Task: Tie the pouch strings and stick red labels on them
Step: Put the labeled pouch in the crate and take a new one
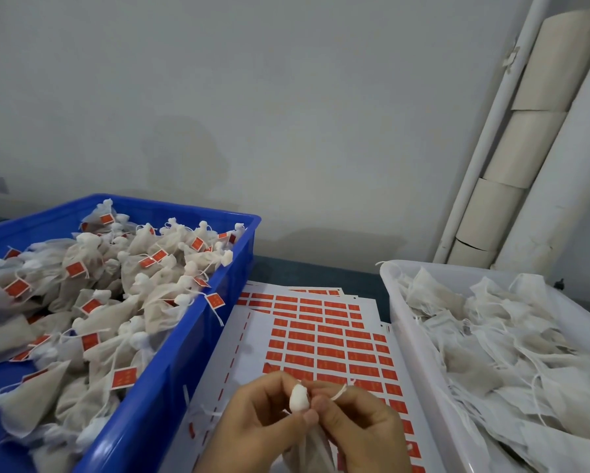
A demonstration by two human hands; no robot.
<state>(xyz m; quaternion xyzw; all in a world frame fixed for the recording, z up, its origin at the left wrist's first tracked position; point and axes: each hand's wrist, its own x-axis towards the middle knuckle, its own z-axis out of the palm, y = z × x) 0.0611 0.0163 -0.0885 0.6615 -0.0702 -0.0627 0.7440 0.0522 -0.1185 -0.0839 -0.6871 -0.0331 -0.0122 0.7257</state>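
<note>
A small white mesh pouch [306,442] hangs at the bottom centre, its gathered neck [299,399] sticking up between both hands. My left hand [252,426] pinches the neck from the left. My right hand [361,428] pinches the pouch's white string [339,392] on the right, close against the neck. Under the hands lies a white sheet of red labels [334,346], with many rows of stickers and some peeled-off gaps.
A blue crate [170,380] on the left holds several tied pouches with red labels. A white bin [419,363] on the right is full of untied pouches with loose strings. More label sheets [317,291] lie behind. Pipes and cardboard rolls [511,158] lean on the wall at the right.
</note>
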